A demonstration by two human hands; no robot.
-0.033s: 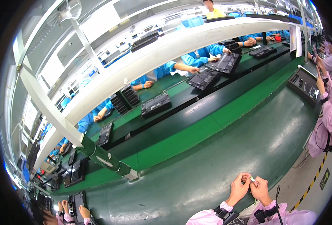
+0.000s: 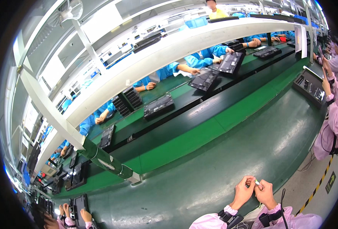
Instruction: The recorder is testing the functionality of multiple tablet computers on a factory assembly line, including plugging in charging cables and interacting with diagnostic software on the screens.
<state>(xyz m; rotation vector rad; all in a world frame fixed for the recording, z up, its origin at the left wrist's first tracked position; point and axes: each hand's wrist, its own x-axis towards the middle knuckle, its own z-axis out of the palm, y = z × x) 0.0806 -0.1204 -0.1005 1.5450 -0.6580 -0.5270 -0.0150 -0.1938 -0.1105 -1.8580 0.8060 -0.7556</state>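
Observation:
My left hand (image 2: 243, 194) and my right hand (image 2: 266, 194) are close together above the near edge of the green table, at the lower right. Between the thumb and fingers of my right hand is a small white-and-green piece (image 2: 257, 182), too small to name. The left fingers are closed in a pinch right beside its green end; whether they grip that end or something else is hidden. Both wrists wear black bands over pink sleeves.
Beyond the green table (image 2: 199, 168) runs a conveyor with open black laptop bases (image 2: 159, 106), where people in blue sleeves work. A green-wrapped post (image 2: 108, 162) stands left. A tray of parts (image 2: 309, 87) lies far right. Pink-sleeved people sit at both sides.
My hands hold the same pose. Across the conveyor, a person's hand and the laptop base by it have shifted slightly left, and the base beside it has tilted a little.

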